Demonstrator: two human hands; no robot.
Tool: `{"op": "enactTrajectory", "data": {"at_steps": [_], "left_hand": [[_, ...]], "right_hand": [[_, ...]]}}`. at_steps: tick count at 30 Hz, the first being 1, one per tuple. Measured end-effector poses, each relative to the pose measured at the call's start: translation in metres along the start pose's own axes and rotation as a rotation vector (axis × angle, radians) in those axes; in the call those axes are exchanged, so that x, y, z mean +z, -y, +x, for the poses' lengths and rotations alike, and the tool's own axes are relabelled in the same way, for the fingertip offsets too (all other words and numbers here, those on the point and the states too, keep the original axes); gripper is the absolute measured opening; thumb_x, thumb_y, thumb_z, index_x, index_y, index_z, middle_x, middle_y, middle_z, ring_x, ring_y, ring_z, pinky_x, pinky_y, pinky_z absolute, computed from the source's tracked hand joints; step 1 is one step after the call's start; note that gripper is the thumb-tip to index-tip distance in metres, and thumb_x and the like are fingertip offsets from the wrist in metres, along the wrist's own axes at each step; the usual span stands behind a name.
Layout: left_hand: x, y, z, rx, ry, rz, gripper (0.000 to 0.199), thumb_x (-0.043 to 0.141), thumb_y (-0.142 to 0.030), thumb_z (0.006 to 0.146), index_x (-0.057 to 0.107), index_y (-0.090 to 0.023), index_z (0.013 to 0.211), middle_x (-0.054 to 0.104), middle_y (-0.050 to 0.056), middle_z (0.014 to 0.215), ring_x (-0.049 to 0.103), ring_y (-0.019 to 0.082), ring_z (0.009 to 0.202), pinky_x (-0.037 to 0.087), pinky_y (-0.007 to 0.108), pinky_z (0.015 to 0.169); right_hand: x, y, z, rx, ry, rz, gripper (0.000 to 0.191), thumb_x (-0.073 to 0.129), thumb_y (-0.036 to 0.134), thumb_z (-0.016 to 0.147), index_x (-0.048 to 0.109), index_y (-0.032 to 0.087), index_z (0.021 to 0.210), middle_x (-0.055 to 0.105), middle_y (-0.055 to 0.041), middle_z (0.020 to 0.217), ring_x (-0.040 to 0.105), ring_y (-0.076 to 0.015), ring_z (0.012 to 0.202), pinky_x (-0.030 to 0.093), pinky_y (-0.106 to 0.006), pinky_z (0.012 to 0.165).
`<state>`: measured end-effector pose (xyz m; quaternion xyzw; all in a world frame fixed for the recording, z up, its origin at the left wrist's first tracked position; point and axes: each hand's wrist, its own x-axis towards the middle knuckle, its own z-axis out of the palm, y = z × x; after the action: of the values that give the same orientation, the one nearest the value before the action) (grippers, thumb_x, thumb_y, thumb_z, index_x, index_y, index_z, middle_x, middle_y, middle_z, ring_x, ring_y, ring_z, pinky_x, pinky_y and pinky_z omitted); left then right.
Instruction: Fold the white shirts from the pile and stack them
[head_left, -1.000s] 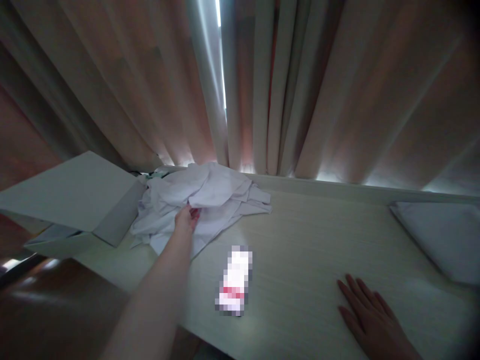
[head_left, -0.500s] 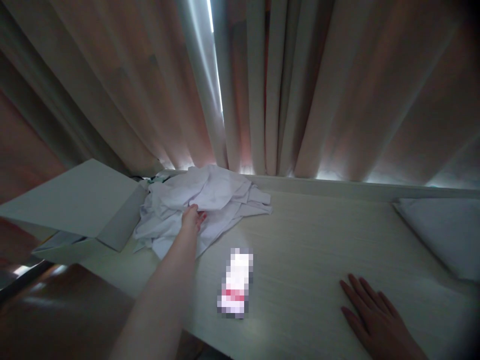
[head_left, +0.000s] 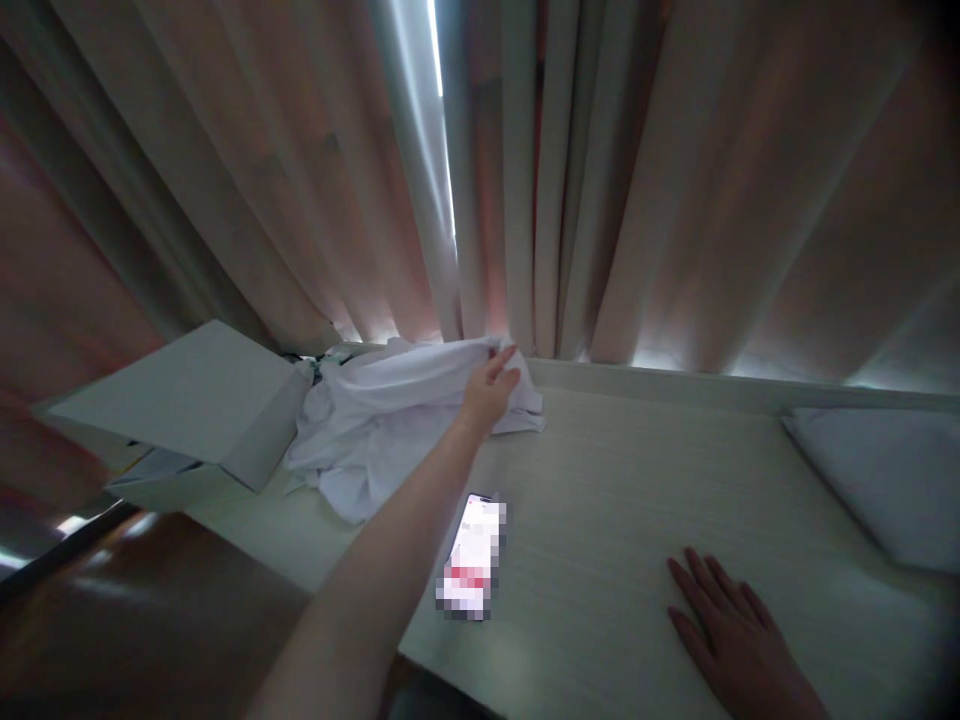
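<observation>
At center left, the white cloth (head_left: 405, 400) lies bunched. Near center, the left hand (head_left: 489, 388) contacts its right portion, cloth beneath the fingers; whether they pinch it cannot be told. At lower right, the right hand (head_left: 731, 632) rests on the tabletop (head_left: 600, 480), fingers extended and released.

Head view down across table (head_left: 615, 480)

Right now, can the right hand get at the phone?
Probably yes: the right hand lies open on the table, and nothing visible stands between it and the phone. The left forearm runs along the phone's other side.
</observation>
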<state>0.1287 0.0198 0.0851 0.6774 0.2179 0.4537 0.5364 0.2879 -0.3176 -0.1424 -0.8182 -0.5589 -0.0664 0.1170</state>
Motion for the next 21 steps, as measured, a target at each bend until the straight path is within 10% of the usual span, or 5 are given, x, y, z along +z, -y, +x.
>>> {"op": "enactTrajectory", "data": {"at_steps": [7, 11, 15, 21], "left_hand": [[0.139, -0.010, -0.075, -0.082, 0.496, 0.000, 0.037, 0.053, -0.031, 0.077, 0.060, -0.015, 0.109, 0.062, 0.005, 0.087, 0.054, 0.011, 0.075, 0.043, 0.026, 0.072], [0.188, 0.006, -0.136, -0.172, 0.758, 0.040, 0.035, 0.051, -0.032, 0.077, 0.062, -0.015, 0.106, 0.064, 0.005, 0.086, 0.055, 0.012, 0.073, 0.044, 0.025, 0.069], [0.180, 0.020, -0.170, -0.155, 0.802, 0.230, 0.033, 0.048, -0.031, 0.077, 0.061, -0.019, 0.106, 0.064, 0.003, 0.102, 0.057, 0.015, 0.090, 0.043, 0.027, 0.082], [0.101, 0.028, -0.173, -0.100, 0.314, 1.028, 0.036, 0.043, -0.027, 0.079, 0.055, -0.017, 0.111, 0.058, 0.010, 0.112, 0.049, 0.022, 0.107, 0.034, 0.036, 0.094]], "right_hand": [[-0.019, 0.008, 0.001, 0.015, 0.015, 0.041, 0.055, 0.035, 0.047, 0.083, 0.038, 0.019, 0.131, 0.032, -0.0088, 0.139, 0.020, -0.0282, 0.129, 0.017, -0.052, 0.102], [-0.025, 0.008, 0.002, 0.044, 0.006, 0.170, 0.048, 0.037, 0.039, 0.083, 0.046, 0.015, 0.124, 0.044, -0.0124, 0.129, 0.035, -0.0285, 0.122, 0.027, -0.049, 0.098], [-0.033, 0.009, -0.001, 0.165, -0.013, 0.368, 0.043, 0.040, 0.035, 0.082, 0.049, 0.015, 0.119, 0.054, -0.0142, 0.117, 0.050, -0.0280, 0.107, 0.041, -0.041, 0.085], [-0.050, 0.008, -0.008, 0.240, -0.011, 0.565, 0.040, 0.047, 0.045, 0.077, 0.061, 0.017, 0.102, 0.064, -0.0113, 0.098, 0.058, -0.0271, 0.094, 0.044, -0.038, 0.077]]}}
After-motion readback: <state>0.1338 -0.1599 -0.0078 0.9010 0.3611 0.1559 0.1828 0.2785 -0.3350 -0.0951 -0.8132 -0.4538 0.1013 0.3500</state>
